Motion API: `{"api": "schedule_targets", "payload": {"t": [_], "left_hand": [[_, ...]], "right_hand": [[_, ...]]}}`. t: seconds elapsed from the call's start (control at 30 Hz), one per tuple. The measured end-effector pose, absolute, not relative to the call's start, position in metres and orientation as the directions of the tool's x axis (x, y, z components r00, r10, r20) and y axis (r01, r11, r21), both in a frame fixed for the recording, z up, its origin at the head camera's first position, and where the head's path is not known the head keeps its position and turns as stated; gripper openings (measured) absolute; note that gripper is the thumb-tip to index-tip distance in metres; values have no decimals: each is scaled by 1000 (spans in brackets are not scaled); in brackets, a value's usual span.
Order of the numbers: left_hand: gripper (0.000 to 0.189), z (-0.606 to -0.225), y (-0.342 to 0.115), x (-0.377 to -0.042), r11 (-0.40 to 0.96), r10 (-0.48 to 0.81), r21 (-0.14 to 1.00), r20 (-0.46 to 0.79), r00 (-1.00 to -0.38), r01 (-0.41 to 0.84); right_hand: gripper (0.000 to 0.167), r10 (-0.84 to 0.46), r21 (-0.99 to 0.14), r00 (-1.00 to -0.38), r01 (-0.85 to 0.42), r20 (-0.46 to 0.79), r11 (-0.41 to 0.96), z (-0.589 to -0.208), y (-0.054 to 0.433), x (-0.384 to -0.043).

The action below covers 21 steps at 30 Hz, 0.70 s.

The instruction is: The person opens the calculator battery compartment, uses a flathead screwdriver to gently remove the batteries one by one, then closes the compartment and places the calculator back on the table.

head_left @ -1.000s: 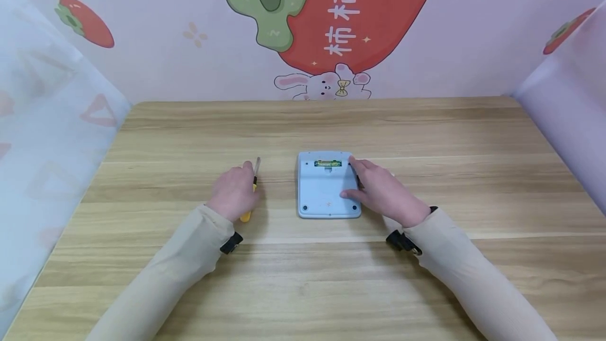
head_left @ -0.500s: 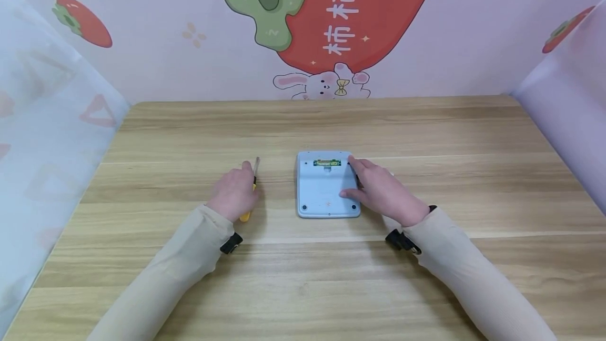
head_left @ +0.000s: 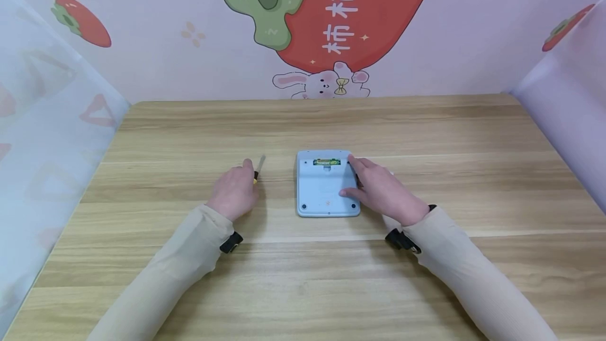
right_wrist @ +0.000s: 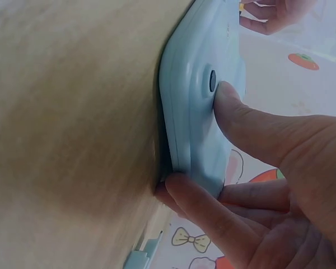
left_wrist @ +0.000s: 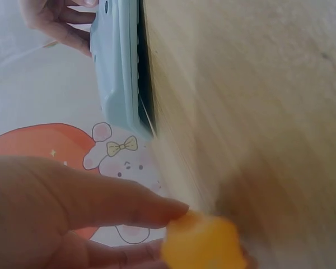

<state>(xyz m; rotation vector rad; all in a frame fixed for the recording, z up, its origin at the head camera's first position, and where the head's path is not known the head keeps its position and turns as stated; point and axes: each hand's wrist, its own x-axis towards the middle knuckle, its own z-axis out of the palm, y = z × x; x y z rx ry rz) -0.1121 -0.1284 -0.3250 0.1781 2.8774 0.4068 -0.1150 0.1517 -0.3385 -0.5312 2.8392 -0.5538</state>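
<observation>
A light-blue calculator (head_left: 326, 188) lies back side up on the table, a green battery (head_left: 326, 162) showing in the open slot near its far edge. My right hand (head_left: 385, 193) holds its right side, thumb on the back and fingers along the edge, as the right wrist view also shows. Left of the calculator, my left hand (head_left: 233, 191) grips a screwdriver (head_left: 261, 164) whose metal tip points away and slightly right, apart from the calculator. In the left wrist view the yellow handle (left_wrist: 204, 244) sits between thumb and fingers; my hand hides most of it in the head view.
A light-blue piece (right_wrist: 140, 255) lies on the table beyond my right fingers, partly cut off in the right wrist view. The wooden table (head_left: 303, 288) meets a printed cloth backdrop (head_left: 156, 57) at the back and sides.
The screwdriver has turned in my left hand: its tip swings right, and the yellow handle end that showed below the hand is now hidden. My right hand and the calculator stay put.
</observation>
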Motion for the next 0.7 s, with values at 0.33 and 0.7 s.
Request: {"api": "schedule_targets", "payload": {"t": [0.33,0.7], "left_hand": [[18,-327,-127,-112,932,192,324,-59,-980,163],[28,-329,-122,-112,883,266,377,92,-960,281]], "right_hand": [[79,-390,-394,-913,-318,-117,863,-338,150,-115],[79,-385,-395,-915,-312,-118,864,-338,151,-115]]}}
